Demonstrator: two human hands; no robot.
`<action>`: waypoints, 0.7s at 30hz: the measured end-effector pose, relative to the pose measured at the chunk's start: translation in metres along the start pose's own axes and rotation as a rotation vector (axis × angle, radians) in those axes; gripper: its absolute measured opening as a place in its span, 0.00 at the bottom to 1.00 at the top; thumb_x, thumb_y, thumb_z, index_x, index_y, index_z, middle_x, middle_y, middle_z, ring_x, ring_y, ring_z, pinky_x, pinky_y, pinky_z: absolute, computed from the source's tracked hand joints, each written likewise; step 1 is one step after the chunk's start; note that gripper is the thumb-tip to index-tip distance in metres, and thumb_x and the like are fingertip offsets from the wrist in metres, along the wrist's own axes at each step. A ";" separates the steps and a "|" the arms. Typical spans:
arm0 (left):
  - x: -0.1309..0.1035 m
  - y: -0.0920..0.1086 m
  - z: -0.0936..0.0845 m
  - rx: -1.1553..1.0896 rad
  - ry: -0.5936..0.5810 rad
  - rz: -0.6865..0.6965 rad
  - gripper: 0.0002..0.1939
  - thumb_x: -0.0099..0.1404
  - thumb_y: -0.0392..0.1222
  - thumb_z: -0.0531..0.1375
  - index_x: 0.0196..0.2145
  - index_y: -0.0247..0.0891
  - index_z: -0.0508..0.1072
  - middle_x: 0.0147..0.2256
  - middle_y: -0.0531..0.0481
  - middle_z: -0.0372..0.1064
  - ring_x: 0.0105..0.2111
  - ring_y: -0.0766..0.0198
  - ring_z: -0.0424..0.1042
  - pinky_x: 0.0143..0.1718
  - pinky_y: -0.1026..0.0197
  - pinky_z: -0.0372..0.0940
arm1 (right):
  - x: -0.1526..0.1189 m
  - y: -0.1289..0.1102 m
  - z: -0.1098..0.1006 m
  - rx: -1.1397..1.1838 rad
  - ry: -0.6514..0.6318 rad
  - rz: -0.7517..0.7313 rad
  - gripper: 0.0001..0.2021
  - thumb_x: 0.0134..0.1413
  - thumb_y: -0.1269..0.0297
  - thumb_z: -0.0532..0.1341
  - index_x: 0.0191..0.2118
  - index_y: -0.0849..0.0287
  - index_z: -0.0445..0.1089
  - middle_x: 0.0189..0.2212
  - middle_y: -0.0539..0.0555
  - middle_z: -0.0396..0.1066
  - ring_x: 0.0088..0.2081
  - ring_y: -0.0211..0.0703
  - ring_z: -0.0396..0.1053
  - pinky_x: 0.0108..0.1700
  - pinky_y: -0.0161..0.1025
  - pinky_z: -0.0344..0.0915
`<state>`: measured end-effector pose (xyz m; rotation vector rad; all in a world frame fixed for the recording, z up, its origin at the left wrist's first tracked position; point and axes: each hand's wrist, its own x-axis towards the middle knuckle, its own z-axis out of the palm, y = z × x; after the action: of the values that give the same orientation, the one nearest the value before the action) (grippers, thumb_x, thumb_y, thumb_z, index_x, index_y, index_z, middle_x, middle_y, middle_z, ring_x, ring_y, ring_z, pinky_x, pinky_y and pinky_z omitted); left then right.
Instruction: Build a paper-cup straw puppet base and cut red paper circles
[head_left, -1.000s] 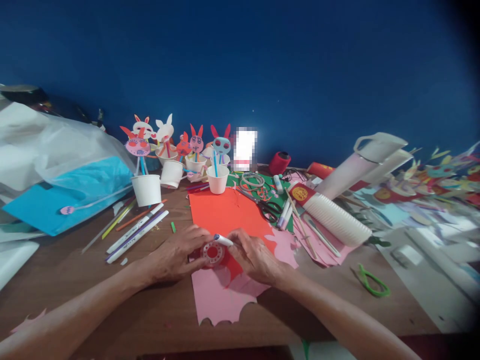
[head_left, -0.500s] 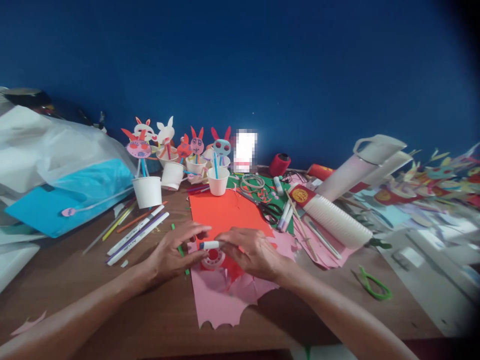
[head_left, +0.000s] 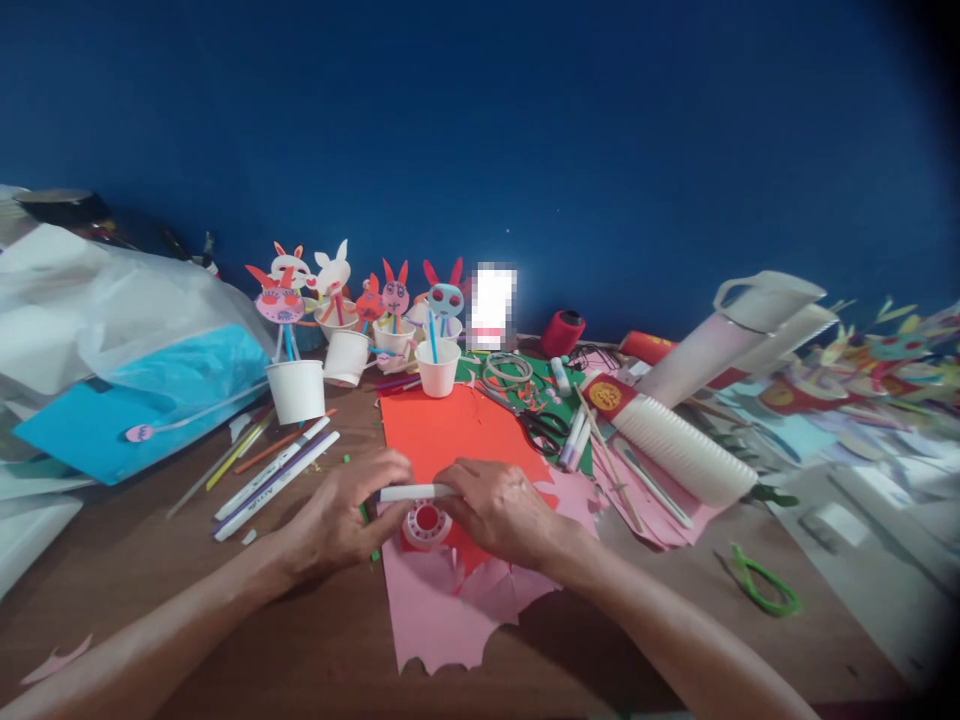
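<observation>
Between my two hands, level above the paper, is a white marker (head_left: pixel 416 492). My left hand (head_left: pixel 356 510) is closed with thumb and fingers round its dark end. My right hand (head_left: pixel 499 508) grips the other end, which its fingers hide. Just below the marker, a white ring-shaped piece like a tape roll (head_left: pixel 427 540) rests on the sheets. Under my hands lie an orange-red sheet (head_left: pixel 450 425) and a pink sheet (head_left: pixel 435 635) with a scalloped cut edge.
Paper cups (head_left: pixel 296 392) with paper rabbit figures stand at the back left. Capped markers (head_left: pixel 277 485) lie left. Black-handled scissors (head_left: pixel 544 430), stacked white cups (head_left: pixel 686 445) and a pitcher (head_left: pixel 724 325) are to the right. Green scissors (head_left: pixel 765 585) lie near the right edge.
My left hand has closed on the dark end of the marker, where its fingers were apart before. More of the white barrel now shows between my hands. The view has shifted slightly.
</observation>
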<state>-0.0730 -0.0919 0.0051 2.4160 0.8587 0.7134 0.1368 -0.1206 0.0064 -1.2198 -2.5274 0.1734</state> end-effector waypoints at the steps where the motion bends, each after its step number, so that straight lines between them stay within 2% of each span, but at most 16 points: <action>1: 0.001 0.002 -0.001 0.047 -0.014 0.029 0.07 0.61 0.38 0.54 0.36 0.35 0.69 0.38 0.44 0.69 0.37 0.60 0.68 0.38 0.59 0.64 | 0.001 -0.001 0.001 -0.041 -0.015 -0.036 0.08 0.61 0.66 0.50 0.37 0.61 0.64 0.29 0.53 0.68 0.29 0.40 0.66 0.29 0.34 0.55; 4: 0.003 0.007 -0.006 0.171 -0.039 0.077 0.09 0.63 0.39 0.53 0.37 0.36 0.71 0.40 0.43 0.67 0.39 0.59 0.67 0.40 0.58 0.62 | 0.002 -0.002 0.000 -0.103 -0.027 -0.098 0.07 0.61 0.69 0.49 0.36 0.62 0.64 0.30 0.54 0.68 0.30 0.40 0.65 0.30 0.35 0.56; 6: 0.003 0.006 -0.009 0.181 -0.041 0.070 0.09 0.64 0.40 0.53 0.38 0.37 0.71 0.39 0.44 0.67 0.38 0.60 0.66 0.39 0.59 0.62 | 0.002 0.000 -0.004 -0.065 0.001 -0.073 0.07 0.61 0.66 0.50 0.38 0.62 0.63 0.31 0.54 0.68 0.31 0.41 0.65 0.31 0.35 0.56; 9: 0.002 0.001 -0.009 0.131 -0.014 0.061 0.09 0.64 0.41 0.53 0.39 0.37 0.71 0.39 0.46 0.66 0.38 0.61 0.66 0.39 0.61 0.62 | 0.002 0.005 -0.013 -0.011 0.026 -0.014 0.10 0.61 0.62 0.50 0.40 0.62 0.63 0.31 0.54 0.68 0.32 0.41 0.66 0.33 0.35 0.57; 13: -0.002 -0.004 -0.006 0.047 0.001 0.049 0.08 0.63 0.40 0.55 0.40 0.38 0.70 0.39 0.46 0.67 0.40 0.60 0.67 0.41 0.60 0.62 | 0.002 0.003 -0.014 -0.044 -0.060 -0.075 0.08 0.62 0.68 0.49 0.41 0.61 0.63 0.32 0.55 0.68 0.33 0.42 0.65 0.33 0.36 0.58; 15: -0.004 -0.005 -0.004 -0.098 0.055 -0.032 0.13 0.62 0.41 0.56 0.45 0.40 0.67 0.41 0.46 0.67 0.41 0.58 0.67 0.43 0.58 0.63 | 0.001 0.000 -0.014 -0.008 -0.069 -0.049 0.08 0.61 0.69 0.49 0.39 0.62 0.64 0.30 0.55 0.67 0.30 0.42 0.64 0.32 0.37 0.58; 18: -0.004 -0.005 -0.004 -0.475 0.153 -0.260 0.20 0.64 0.46 0.53 0.52 0.41 0.58 0.43 0.43 0.67 0.40 0.58 0.69 0.41 0.55 0.66 | 0.002 -0.001 -0.023 0.321 0.067 0.134 0.12 0.63 0.65 0.45 0.40 0.61 0.63 0.30 0.54 0.67 0.29 0.40 0.64 0.31 0.36 0.61; 20: -0.001 -0.003 -0.004 -0.668 0.163 -0.350 0.20 0.64 0.49 0.51 0.51 0.39 0.58 0.43 0.41 0.67 0.38 0.58 0.70 0.36 0.57 0.68 | 0.005 0.000 -0.031 0.611 0.180 0.183 0.14 0.64 0.63 0.43 0.44 0.58 0.63 0.36 0.55 0.67 0.36 0.40 0.66 0.35 0.37 0.63; 21: 0.000 -0.001 -0.004 -0.716 0.150 -0.352 0.20 0.63 0.51 0.52 0.50 0.39 0.60 0.43 0.40 0.68 0.38 0.57 0.70 0.35 0.57 0.68 | 0.007 0.000 -0.034 0.723 0.211 0.170 0.14 0.64 0.63 0.43 0.46 0.56 0.63 0.41 0.55 0.66 0.42 0.41 0.65 0.39 0.38 0.64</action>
<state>-0.0756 -0.0898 0.0073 1.5513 0.8663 0.8814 0.1443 -0.1158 0.0401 -1.0634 -1.9010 0.8609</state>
